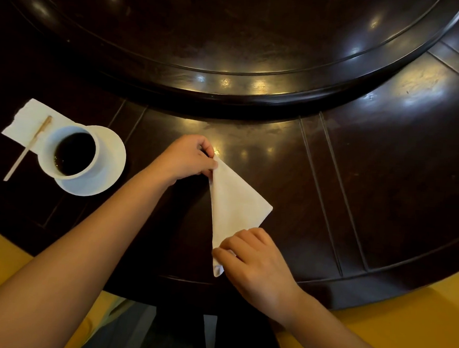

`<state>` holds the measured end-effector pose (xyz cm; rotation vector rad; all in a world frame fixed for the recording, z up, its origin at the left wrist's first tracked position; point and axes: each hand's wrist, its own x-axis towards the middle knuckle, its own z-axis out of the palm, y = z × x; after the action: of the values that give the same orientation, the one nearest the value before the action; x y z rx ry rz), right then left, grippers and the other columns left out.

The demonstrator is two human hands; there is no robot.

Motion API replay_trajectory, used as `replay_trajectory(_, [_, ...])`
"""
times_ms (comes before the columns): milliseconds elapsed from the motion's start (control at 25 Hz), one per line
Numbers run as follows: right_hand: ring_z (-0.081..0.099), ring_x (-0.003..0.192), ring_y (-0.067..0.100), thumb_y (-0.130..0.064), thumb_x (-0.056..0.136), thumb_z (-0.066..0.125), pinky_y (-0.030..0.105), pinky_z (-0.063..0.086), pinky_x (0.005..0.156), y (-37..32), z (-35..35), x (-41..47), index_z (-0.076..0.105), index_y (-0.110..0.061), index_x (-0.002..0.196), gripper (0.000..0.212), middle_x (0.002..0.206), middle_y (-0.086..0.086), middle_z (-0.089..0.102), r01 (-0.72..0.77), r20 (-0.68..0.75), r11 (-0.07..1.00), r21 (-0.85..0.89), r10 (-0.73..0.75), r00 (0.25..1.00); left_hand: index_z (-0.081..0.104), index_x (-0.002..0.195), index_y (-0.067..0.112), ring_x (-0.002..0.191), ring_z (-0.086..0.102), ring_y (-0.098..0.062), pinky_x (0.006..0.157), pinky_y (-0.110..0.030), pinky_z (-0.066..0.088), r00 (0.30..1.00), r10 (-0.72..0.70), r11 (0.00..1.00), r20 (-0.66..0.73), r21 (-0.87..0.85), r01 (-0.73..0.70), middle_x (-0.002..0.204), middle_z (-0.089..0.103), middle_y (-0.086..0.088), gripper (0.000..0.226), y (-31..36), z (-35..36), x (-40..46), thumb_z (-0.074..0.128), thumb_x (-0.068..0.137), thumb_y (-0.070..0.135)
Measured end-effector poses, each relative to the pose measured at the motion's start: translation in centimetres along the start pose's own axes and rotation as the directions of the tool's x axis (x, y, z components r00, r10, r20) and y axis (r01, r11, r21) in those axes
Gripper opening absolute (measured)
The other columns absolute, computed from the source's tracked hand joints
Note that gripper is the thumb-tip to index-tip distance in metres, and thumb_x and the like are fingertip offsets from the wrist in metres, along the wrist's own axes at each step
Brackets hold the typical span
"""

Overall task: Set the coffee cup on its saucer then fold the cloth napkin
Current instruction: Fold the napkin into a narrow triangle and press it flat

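Observation:
A white cup [69, 151] full of dark coffee stands on its white saucer [109, 162] at the left of the dark table. The white cloth napkin [234, 204] lies in the middle, folded into a triangle. My left hand [188, 157] pinches the napkin's far corner between thumb and fingers. My right hand [255, 260] grips the near corner, close to the table's front edge; that tip pokes out under my fingers.
A white paper napkin [25, 121] with a wooden stirrer [27, 149] on it lies left of the cup. A raised round turntable [229, 87] fills the back of the table. Yellow seat cushions [402, 322] flank the near edge.

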<state>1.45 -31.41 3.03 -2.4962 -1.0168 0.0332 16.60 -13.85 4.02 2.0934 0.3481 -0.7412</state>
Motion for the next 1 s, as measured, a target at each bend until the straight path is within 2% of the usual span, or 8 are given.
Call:
replay_trajectory(200, [0.057,0.082,0.017,-0.015,0.090,0.056,0.030,0.045,0.073,0.3,1.8,-0.8,0.065,-0.017,0.096,0.011,0.091,-0.001,0.064,0.004,0.044,1.000,0.005,-0.004,0.999,0.060,0.085,0.013,0.064,0.068,-0.008,0.073,-0.027,0.052,0.997,0.067,0.992,-0.032,0.107,-0.063,0.077,0.070,-0.002,0.006,-0.6,0.1,0.2,0.065,0.083,0.010])
replay_trajectory(360, [0.055,0.085,0.019,-0.023,0.088,0.054,0.031,0.044,0.074,0.5,2.3,-1.1,0.063,-0.016,0.092,0.012,0.092,0.000,0.062,-0.037,0.073,0.996,0.077,0.032,0.997,0.062,0.082,0.012,0.062,0.068,-0.006,0.078,-0.031,0.054,0.997,0.048,0.997,-0.058,0.065,-0.044,0.075,0.071,0.000,0.004,-1.2,0.2,0.4,0.062,0.086,0.013])
replay_trajectory(520, [0.052,0.105,0.021,-0.037,0.089,0.053,0.039,0.037,0.091,0.6,2.8,-1.0,0.060,-0.019,0.096,0.021,0.108,0.003,0.060,-0.124,0.019,0.991,0.041,0.124,0.992,0.062,0.079,0.014,0.067,0.068,-0.007,0.079,-0.031,0.053,0.993,0.081,0.992,-0.088,0.100,-0.072,0.072,0.070,-0.001,0.006,-1.3,0.3,0.3,0.064,0.084,0.013])
replay_trajectory(600, [0.027,0.136,0.029,-0.054,0.083,0.054,0.052,0.017,0.110,1.3,3.0,-0.5,0.046,-0.023,0.130,0.057,0.143,0.013,0.036,-0.245,0.050,0.967,-0.071,0.249,0.967,0.062,0.079,0.015,0.067,0.067,-0.006,0.074,-0.025,0.050,0.988,0.114,0.986,-0.106,0.136,-0.100,0.071,0.070,0.000,0.006,-1.3,0.4,0.2,0.065,0.084,0.013])
replay_trajectory(680, [-0.005,0.143,0.033,-0.074,0.072,0.049,0.056,-0.004,0.112,2.4,3.0,0.0,0.012,-0.027,0.147,0.096,0.155,0.017,-0.001,-0.321,0.133,0.938,-0.133,0.338,0.932,0.061,0.079,0.016,0.067,0.065,-0.005,0.066,-0.018,0.043,0.982,0.146,0.976,-0.118,0.180,-0.124,0.070,0.068,0.001,0.007,-1.3,0.6,0.1,0.064,0.085,0.014])
replay_trajectory(720, [-0.011,0.142,0.032,-0.080,0.067,0.046,0.055,-0.006,0.113,3.0,3.1,0.3,0.003,-0.028,0.148,0.105,0.155,0.017,-0.009,-0.328,0.174,0.934,-0.141,0.349,0.921,0.061,0.079,0.017,0.066,0.064,-0.005,0.063,-0.016,0.040,0.980,0.158,0.971,-0.123,0.198,-0.132,0.069,0.068,0.001,0.008,-1.4,0.7,0.0,0.064,0.085,0.014])
replay_trajectory(920, [-0.018,0.141,0.029,-0.086,0.067,0.035,0.055,-0.003,0.112,3.5,3.2,0.6,-0.006,-0.028,0.147,0.107,0.154,0.015,-0.014,-0.307,0.288,0.936,-0.172,0.345,0.893,0.060,0.083,0.013,0.070,0.062,-0.013,0.061,-0.021,0.046,0.962,0.213,0.945,-0.171,0.285,-0.158,0.074,0.065,-0.002,0.005,-1.0,1.5,-0.8,0.060,0.088,0.015])
replay_trajectory(1000, [-0.018,0.142,0.025,-0.082,0.073,0.031,0.051,-0.010,0.114,3.3,3.1,0.6,-0.007,-0.027,0.147,0.100,0.155,0.013,-0.013,-0.338,0.254,0.930,-0.141,0.364,0.896,0.060,0.096,0.012,0.087,0.061,-0.022,0.076,-0.035,0.051,0.880,0.378,0.867,-0.288,0.443,-0.227,0.091,0.064,-0.005,0.009,-1.5,2.8,-1.7,0.056,0.089,0.016])
